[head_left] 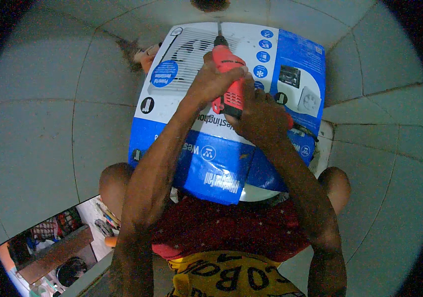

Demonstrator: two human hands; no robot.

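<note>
Between your knees, a blue and white cardboard box lies with a broad printed side toward you, and over its middle you hold a red power drill in both hands. Your left hand wraps the drill's body from the left, its fingers curled round the casing and the thumb across the top. Your right hand has its fingers closed round the handle, whose red end shows past your grip, with a black cord leading off to the right.

The black chuck points away from you, and its thin bit reaches the box's far edge in the view; whether the tip touches the wall behind, you cannot tell from here. A dark, rough-edged hole sits in that surface, just left of the bit's line.

Pale tiles surround you on 2 sides. Your dark red shorts with small stars and your yellow shirt fill the near middle. At lower left lie a brown board and a dark round thing too dim to name.
</note>
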